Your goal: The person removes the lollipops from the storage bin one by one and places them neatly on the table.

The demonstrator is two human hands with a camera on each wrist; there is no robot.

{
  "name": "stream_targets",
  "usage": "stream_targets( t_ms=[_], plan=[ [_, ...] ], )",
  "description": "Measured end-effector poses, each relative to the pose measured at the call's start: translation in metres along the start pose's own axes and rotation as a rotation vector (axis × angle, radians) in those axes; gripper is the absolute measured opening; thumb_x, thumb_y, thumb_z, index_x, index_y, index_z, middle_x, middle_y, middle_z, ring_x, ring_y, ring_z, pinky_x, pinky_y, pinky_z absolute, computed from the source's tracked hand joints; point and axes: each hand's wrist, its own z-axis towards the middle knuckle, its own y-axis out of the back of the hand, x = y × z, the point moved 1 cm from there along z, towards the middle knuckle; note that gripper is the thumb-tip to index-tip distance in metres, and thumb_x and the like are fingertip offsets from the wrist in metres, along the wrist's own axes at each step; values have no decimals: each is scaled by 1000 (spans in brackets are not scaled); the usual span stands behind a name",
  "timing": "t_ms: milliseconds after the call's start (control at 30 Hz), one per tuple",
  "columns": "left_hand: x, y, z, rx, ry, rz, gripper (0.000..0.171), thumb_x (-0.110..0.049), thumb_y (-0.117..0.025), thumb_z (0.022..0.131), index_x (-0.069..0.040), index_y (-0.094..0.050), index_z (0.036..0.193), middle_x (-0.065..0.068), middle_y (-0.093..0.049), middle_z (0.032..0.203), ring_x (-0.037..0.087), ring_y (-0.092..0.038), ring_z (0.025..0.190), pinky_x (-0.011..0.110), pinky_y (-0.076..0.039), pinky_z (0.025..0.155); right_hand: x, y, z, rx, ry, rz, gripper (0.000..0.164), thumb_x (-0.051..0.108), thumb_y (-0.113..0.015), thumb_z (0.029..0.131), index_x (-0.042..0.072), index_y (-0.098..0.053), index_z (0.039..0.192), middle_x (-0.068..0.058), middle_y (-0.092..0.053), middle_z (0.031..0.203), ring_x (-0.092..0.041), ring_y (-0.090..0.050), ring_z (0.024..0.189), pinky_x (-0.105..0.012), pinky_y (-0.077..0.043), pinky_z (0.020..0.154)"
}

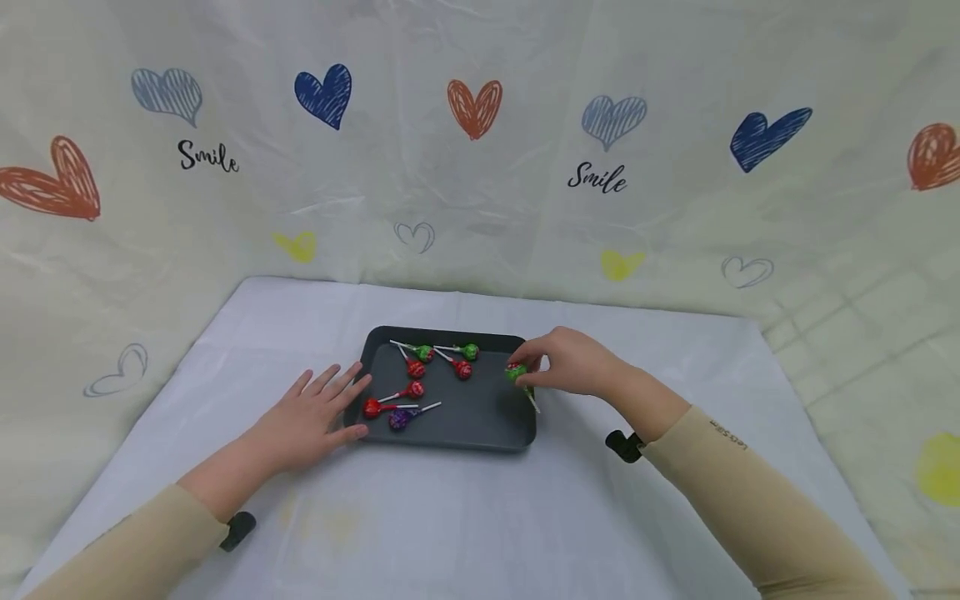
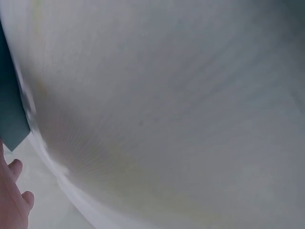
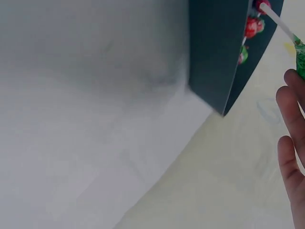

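My right hand (image 1: 572, 362) pinches a green-wrapped lollipop (image 1: 515, 372) by its candy end, over the right side of a dark grey tray (image 1: 480, 425). Its white stick points down toward the tray's right rim. In the right wrist view the same green lollipop (image 3: 300, 56) shows at the fingertips, stick up and left. My left hand (image 1: 311, 421) lies with fingers spread at the tray's left edge, holding nothing. Several lollipops lie in the tray: green ones (image 1: 470, 352) at the back, red ones (image 1: 416, 389) about the left and middle, and a purple one (image 1: 399, 418) near the front.
The tray stands on a table with a white cloth (image 1: 450, 533). Behind it hangs a pale sheet (image 1: 525, 192) printed with hearts and the word Smile. A dark wrist camera mount (image 1: 624, 447) sits under the right wrist, another (image 1: 238, 531) by the left.
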Motion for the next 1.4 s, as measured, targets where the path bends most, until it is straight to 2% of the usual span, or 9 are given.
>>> stream_targets(
  t_ms=[267,467,633,833,1067,1233,1400],
  plan=[
    [0,2,0,3,2,-5,81,-63,-53,94,-18,-29,158,6,-19,165,40,-19,148,64,-10,116,-29,3,-30,-43,-130,26,23,30,-77,87,23,-75,108,18,-70,94,-3,-63,82,-29,-52,71],
    [1,1,0,17,7,3,82,-63,-52,94,-19,-27,158,6,-18,165,40,-18,148,64,-9,116,-41,1,-42,-43,-199,49,21,30,-77,87,23,-75,107,18,-70,89,-7,-62,85,-31,-51,73],
    [2,0,-1,22,12,14,82,-63,-51,94,-19,-26,159,6,-18,165,40,-18,148,64,-10,116,-49,-4,-42,-24,-221,38,18,31,-77,86,23,-76,102,15,-69,87,-7,-63,83,-32,-51,74],
    [2,0,0,21,7,6,82,-63,-52,94,-19,-25,159,6,-16,166,40,-17,149,64,-9,117,-60,-18,-36,26,-249,17,16,31,-79,84,20,-75,95,14,-68,81,-6,-61,77,-31,-50,72],
    [1,-2,1,24,7,-8,82,-63,-51,94,-19,-25,159,5,-16,166,39,-16,149,64,-8,117,-61,-31,-29,57,-269,-21,17,32,-80,84,18,-75,93,13,-68,78,-7,-59,75,-33,-50,73],
    [0,-1,1,22,5,-16,82,-62,-52,95,-18,-25,159,6,-16,166,39,-16,149,64,-8,117,-62,-34,-28,76,-299,-32,20,35,-78,85,18,-75,96,11,-67,80,-8,-59,76,-33,-50,73],
    [0,-1,1,8,3,-13,82,-63,-52,94,-18,-27,158,6,-17,165,40,-18,149,64,-10,116,-65,-33,-30,88,-320,-51,30,39,-76,86,17,-73,105,10,-67,83,-11,-59,79,-35,-50,73]
  ],
)
